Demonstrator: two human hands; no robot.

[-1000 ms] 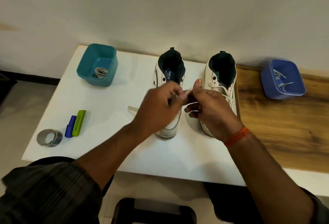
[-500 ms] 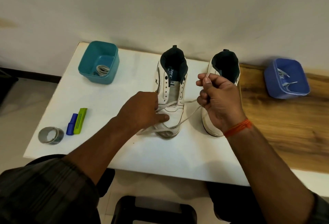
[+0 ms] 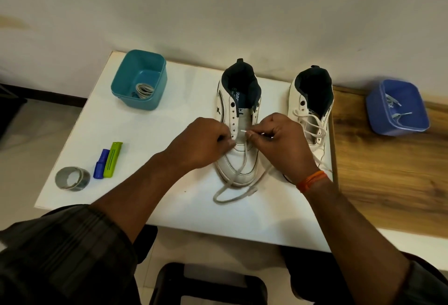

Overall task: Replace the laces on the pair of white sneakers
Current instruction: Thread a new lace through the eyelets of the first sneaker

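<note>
Our right hand (image 3: 281,144), lowered from beside the laced shoe, now pinches the lace (image 3: 244,157) tip over the left sneaker (image 3: 238,120); our left hand (image 3: 203,144) clamps its eyelet edge, so threading begins.

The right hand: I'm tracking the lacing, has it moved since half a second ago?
Yes. The right hand came down from beside the right sneaker's collar, leftward, to the left sneaker's eyelets, pinching the lace tip.
</note>
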